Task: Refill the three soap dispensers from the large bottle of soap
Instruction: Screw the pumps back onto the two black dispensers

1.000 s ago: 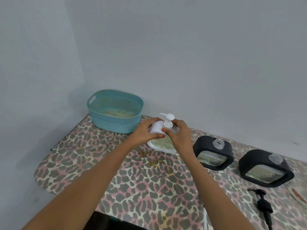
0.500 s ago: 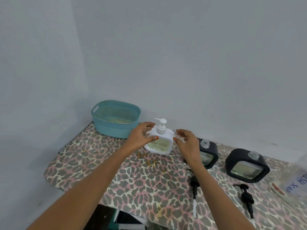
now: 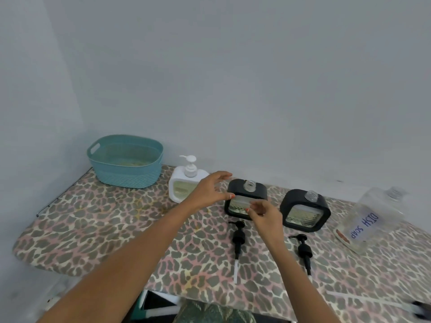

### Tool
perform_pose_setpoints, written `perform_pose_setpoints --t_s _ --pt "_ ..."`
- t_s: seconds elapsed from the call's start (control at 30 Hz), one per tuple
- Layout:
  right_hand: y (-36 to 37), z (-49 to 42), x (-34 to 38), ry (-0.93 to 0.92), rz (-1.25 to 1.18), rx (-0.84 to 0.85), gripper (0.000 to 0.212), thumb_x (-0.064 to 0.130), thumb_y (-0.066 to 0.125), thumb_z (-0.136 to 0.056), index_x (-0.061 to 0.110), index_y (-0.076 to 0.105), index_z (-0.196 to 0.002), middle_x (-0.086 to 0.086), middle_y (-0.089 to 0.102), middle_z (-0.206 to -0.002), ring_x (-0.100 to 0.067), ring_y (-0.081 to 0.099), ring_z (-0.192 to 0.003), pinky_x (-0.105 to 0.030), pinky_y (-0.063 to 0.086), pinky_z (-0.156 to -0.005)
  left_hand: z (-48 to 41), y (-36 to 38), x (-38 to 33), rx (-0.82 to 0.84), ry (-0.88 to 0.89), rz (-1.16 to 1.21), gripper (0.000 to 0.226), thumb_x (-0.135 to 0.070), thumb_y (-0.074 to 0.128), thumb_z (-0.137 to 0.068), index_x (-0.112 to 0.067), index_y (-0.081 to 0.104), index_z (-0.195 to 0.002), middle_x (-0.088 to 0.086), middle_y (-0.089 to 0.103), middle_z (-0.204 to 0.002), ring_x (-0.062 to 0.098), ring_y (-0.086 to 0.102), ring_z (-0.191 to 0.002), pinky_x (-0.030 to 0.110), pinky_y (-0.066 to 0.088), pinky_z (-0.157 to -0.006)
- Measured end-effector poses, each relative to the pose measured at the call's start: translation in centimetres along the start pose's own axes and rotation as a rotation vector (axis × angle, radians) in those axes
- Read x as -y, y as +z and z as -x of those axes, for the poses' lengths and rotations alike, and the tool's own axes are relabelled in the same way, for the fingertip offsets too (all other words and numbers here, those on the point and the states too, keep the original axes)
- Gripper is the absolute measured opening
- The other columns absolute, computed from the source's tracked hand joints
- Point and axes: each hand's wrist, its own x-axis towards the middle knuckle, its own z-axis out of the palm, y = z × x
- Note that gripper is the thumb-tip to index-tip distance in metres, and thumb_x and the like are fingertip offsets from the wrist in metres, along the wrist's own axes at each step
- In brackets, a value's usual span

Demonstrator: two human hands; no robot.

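A white soap dispenser (image 3: 181, 187) with its pump screwed on stands at the back of the table, free of both hands. To its right stand two black dispensers, the nearer one (image 3: 247, 192) and the farther one (image 3: 305, 210), both with open threaded necks. Their black pumps lie in front of them, one (image 3: 238, 238) and the other (image 3: 304, 249). The large clear bottle labelled DISH SOAP (image 3: 370, 217) lies on its side at the right. My left hand (image 3: 210, 191) hovers open just left of the nearer black dispenser. My right hand (image 3: 264, 216), fingers apart, is in front of it.
A teal plastic basket (image 3: 126, 162) sits at the back left corner against the wall. The leopard-print table (image 3: 93, 224) ends in a rounded edge at the left and front. Another pump with a long tube (image 3: 417, 308) lies at the bottom right.
Both hands have let go of the white dispenser and moved right toward the nearer black dispenser. The view has shifted right, bringing the large soap bottle into sight.
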Motion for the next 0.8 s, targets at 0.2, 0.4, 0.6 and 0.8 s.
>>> perform_pose_setpoints --t_s 0.2,0.4,0.6,0.8 --pt "0.6 0.8 -3.0 0.148 0.026 0.144 0.027 0.022 0.071 -0.08 0.006 0.063 -0.101 -0.003 0.064 -0.089 -0.014 0.059 -0.082 -0.016 0.046 -0.072 -2.4 2.2 1.0 0.014 -0.002 -0.123 0.064 -0.024 0.075 -0.074 -0.022 0.044 -0.13 -0.002 0.045 -0.135 0.011 0.041 -0.126 0.031 0.034 -0.107" --pt "1.8 1.2 -3.1 0.284 0.083 0.212 0.036 0.044 0.074 -0.072 0.013 0.063 -0.088 0.006 0.06 -0.074 -0.001 0.053 -0.064 -0.01 0.042 -0.052 -3.8 2.5 1.5 0.046 -0.059 -0.094 0.065 -0.025 0.076 -0.073 -0.022 0.045 -0.13 -0.002 0.047 -0.134 0.013 0.042 -0.126 0.031 0.038 -0.104" --pt "2.4 1.7 -3.1 0.339 0.098 0.259 0.034 0.041 0.075 -0.072 0.013 0.058 -0.063 -0.002 0.057 -0.061 -0.008 0.05 -0.05 -0.019 0.037 -0.046 -3.9 2.6 1.8 0.036 -0.076 -0.052 0.055 -0.024 0.077 -0.071 -0.024 0.053 -0.121 -0.001 0.055 -0.126 0.015 0.048 -0.122 0.038 0.042 -0.103" --pt "2.5 1.9 -2.8 0.379 0.091 0.263 0.044 0.041 0.074 -0.073 0.017 0.043 -0.052 0.003 0.046 -0.051 -0.009 0.043 -0.045 -0.02 0.029 -0.045 -3.9 2.4 1.6 0.058 -0.101 -0.021 0.059 -0.021 0.078 -0.07 -0.017 0.053 -0.124 0.001 0.057 -0.126 0.014 0.049 -0.122 0.035 0.042 -0.103"
